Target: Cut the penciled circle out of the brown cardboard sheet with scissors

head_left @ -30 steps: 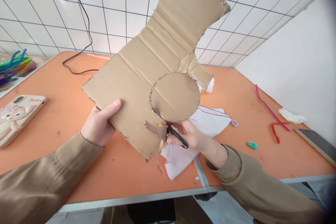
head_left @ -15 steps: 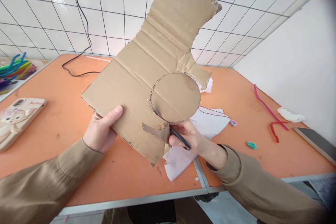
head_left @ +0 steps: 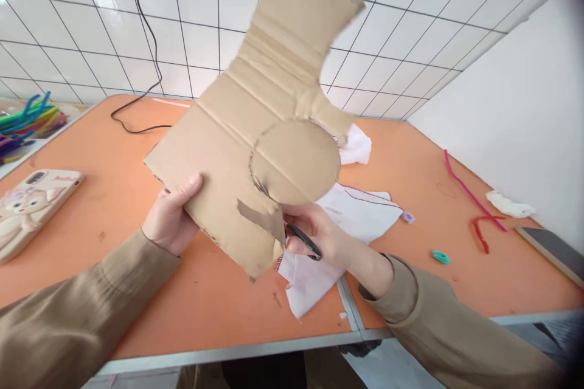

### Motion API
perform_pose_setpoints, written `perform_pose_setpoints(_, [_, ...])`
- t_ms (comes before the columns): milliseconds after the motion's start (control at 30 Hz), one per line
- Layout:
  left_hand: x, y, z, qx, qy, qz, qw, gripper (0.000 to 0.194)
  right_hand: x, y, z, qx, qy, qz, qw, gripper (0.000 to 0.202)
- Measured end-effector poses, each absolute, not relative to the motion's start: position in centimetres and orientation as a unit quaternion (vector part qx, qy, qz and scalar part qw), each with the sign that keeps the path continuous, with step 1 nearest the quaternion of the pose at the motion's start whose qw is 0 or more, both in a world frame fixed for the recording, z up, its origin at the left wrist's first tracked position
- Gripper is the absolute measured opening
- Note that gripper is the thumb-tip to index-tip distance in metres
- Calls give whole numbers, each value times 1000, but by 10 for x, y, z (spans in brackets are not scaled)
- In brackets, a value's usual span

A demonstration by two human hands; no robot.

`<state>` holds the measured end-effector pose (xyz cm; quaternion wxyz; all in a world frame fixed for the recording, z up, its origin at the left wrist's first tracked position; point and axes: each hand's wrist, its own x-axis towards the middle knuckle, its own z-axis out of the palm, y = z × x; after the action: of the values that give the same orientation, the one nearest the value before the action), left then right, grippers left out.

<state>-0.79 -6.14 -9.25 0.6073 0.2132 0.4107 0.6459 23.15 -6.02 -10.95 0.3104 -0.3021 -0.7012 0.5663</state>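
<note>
A large brown cardboard sheet (head_left: 205,146) is held up over the orange table, its upper part reaching past the top of the view. My left hand (head_left: 171,216) grips its lower left edge, thumb on the front face. My right hand (head_left: 314,234) is closed round the black-handled scissors (head_left: 303,240) below a round cardboard area (head_left: 296,161). The blades pass through the sheet at the circle's lower left, where a cut line runs along the curve. A torn slot shows beneath. Part of the right fingers is hidden behind the cardboard.
White cloth (head_left: 365,209) lies behind and below the right hand on the orange table (head_left: 219,316). A phone case (head_left: 34,209) and pipe cleaners (head_left: 30,118) are at left; a red pipe cleaner (head_left: 479,234) and dark phone (head_left: 552,249) at right.
The cardboard has shifted left and tilted slightly, and my right hand with the scissors has moved a little left with it. The scissor blades look closer together. My left hand has moved slightly left and up.
</note>
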Motion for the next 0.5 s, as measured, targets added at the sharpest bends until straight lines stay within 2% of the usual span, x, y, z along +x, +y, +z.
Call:
perform_pose_setpoints(67, [-15, -55, -85, 185, 393, 682, 589, 22, 230, -60, -109, -335, -691, 564, 303, 48])
perform_pose_setpoints(133, [-23, -50, -79, 184, 350, 708, 585, 20, 228, -61, -107, -384, -709, 512, 295, 45])
perform_pose_setpoints(233, [-29, -46, -75, 201, 315, 718, 587, 21, 223, -65, -107, -437, -797, 334, 251, 38])
perform_pose_setpoints(333, [-29, -47, -78, 207, 338, 699, 595, 24, 219, -69, -107, -407, -865, 205, 210, 34])
perform_pose_setpoints(400, [-25, -50, -82, 216, 362, 677, 603, 28, 217, -71, -106, -397, -880, 190, 178, 31])
perform_pose_setpoints(500, [-20, -56, -87, 255, 369, 654, 609, 38, 217, -74, -100, -431, -862, 238, 124, 20])
